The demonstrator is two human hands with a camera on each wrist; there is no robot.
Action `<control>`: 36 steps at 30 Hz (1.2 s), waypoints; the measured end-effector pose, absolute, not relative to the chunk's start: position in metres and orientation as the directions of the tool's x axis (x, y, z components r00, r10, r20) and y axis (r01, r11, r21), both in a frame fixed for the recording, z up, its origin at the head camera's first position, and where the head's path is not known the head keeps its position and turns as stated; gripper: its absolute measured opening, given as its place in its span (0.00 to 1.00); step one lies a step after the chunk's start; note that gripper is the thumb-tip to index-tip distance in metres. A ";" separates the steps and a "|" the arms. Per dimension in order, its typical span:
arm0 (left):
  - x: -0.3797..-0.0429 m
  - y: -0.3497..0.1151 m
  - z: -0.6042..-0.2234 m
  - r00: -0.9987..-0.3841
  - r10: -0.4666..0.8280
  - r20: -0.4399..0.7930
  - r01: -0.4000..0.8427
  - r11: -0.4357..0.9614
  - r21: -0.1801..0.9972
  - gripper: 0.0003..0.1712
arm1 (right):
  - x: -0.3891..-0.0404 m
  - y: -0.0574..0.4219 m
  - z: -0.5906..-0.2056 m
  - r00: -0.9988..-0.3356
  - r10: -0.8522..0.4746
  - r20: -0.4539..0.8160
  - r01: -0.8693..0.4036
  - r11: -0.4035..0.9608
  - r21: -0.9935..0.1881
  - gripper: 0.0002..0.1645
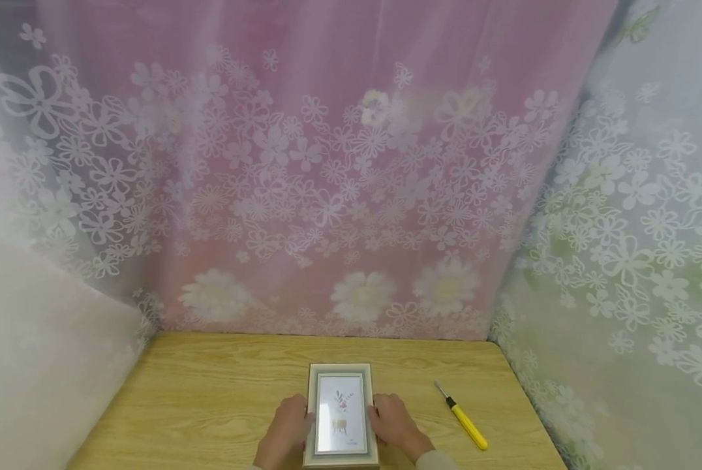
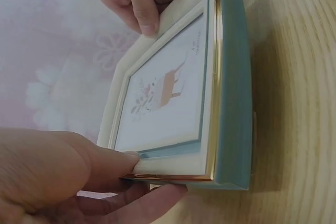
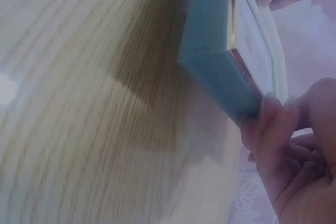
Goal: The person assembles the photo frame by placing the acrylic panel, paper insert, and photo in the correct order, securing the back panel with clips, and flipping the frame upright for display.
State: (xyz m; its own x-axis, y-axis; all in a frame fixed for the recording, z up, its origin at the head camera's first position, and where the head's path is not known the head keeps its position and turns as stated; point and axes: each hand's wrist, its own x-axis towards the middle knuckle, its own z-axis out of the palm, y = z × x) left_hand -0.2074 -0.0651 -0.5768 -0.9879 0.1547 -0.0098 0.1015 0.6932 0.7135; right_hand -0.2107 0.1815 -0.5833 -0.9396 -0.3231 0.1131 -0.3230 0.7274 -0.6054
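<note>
A picture frame (image 1: pixel 342 412) with a pale border, a gold edge line and blue-green sides is gripped by both hands at its two long sides. Its front faces up and shows a print of a plant and a small stool-like shape. My left hand (image 1: pixel 290 422) pinches the left side, thumb on the front border and fingers beneath, as the left wrist view shows. On the opposite side my right hand (image 1: pixel 395 421) pinches the edge the same way. In the right wrist view the frame's blue-green side (image 3: pixel 212 51) hangs over the table, with a shadow below.
A screwdriver (image 1: pixel 461 416) with a yellow handle lies on the wood-grain table (image 1: pixel 210 391), right of my right hand. Pink floral curtain (image 1: pixel 327 196) hangs along the table's back edge, with pale floral sheets at the left and right sides.
</note>
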 end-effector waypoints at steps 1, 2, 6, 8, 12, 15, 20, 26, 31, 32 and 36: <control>-0.208 -0.065 -0.579 -0.988 0.152 -0.003 0.105 0.697 0.710 0.09 | -0.211 0.181 -0.584 -0.942 -0.316 0.115 -0.320 0.738 -0.594 0.17; -0.209 -0.065 -0.580 -0.989 0.149 0.002 0.107 0.700 0.707 0.09 | -0.212 0.180 -0.584 -0.943 -0.310 0.118 -0.318 0.746 -0.585 0.17; -0.212 -0.063 -0.588 -0.990 0.138 0.039 0.126 0.709 0.694 0.07 | -0.214 0.179 -0.586 -0.954 -0.279 0.107 -0.291 0.784 -0.548 0.17; -0.214 -0.062 -0.591 -0.989 0.133 0.057 0.136 0.713 0.688 0.07 | -0.216 0.179 -0.588 -0.960 -0.265 0.093 -0.272 0.792 -0.546 0.16; -0.217 -0.059 -0.595 -0.989 0.126 0.073 0.142 0.715 0.685 0.08 | -0.218 0.179 -0.590 -0.963 -0.258 0.079 -0.258 0.799 -0.543 0.15; -0.220 -0.058 -0.596 -0.990 0.120 0.075 0.139 0.716 0.684 0.08 | -0.220 0.179 -0.590 -0.961 -0.264 0.087 -0.267 0.793 -0.548 0.15; -0.223 -0.057 -0.598 -0.991 0.114 0.068 0.129 0.720 0.682 0.08 | -0.221 0.179 -0.591 -0.961 -0.266 0.072 -0.260 0.786 -0.561 0.15; -0.224 -0.055 -0.599 -0.992 0.111 0.059 0.121 0.726 0.677 0.07 | -0.221 0.180 -0.592 -0.965 -0.257 0.054 -0.245 0.804 -0.542 0.12; -0.224 -0.054 -0.600 -0.993 0.105 0.052 0.113 0.732 0.672 0.08 | -0.224 0.181 -0.598 -0.966 -0.252 0.054 -0.242 0.812 -0.531 0.11; -0.224 -0.054 -0.600 -0.993 0.103 0.055 0.113 0.733 0.671 0.08 | -0.224 0.181 -0.600 -0.966 -0.253 0.054 -0.242 0.810 -0.535 0.11; -0.225 -0.053 -0.602 -0.993 0.098 0.068 0.118 0.734 0.669 0.09 | -0.225 0.182 -0.605 -0.969 -0.243 0.041 -0.225 0.807 -0.546 0.10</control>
State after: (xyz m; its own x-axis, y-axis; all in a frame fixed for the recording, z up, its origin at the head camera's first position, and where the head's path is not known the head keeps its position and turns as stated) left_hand -0.2254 -0.0533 -0.6024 -0.9929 0.0978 0.0683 0.1183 0.7342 0.6685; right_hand -0.2249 0.1820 -0.6049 -0.9691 -0.2431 0.0407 -0.2254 0.8071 -0.5457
